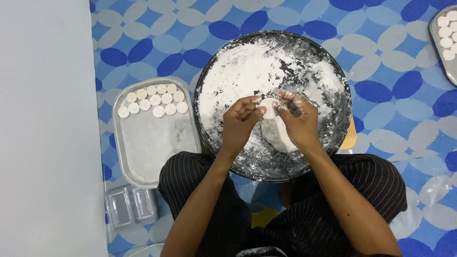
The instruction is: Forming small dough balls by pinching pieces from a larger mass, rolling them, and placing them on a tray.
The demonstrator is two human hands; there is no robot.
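A wide black round pan (333, 71) dusted with white flour rests on my lap. Over its middle, my left hand (240, 121) and my right hand (300, 119) meet, both pinching one small white round dough piece (268, 108) between their fingertips. Under my right hand lies a larger lump of white dough (276, 135) on the pan's floor. Both hands carry flour on the fingers.
A grey rectangular tray (152, 143) to the left holds two rows of several small white dough discs (153, 100). A second tray (445, 43) with similar discs shows at the top right edge. Clear plastic boxes (131, 205) lie near my left knee on the blue patterned mat (395, 95).
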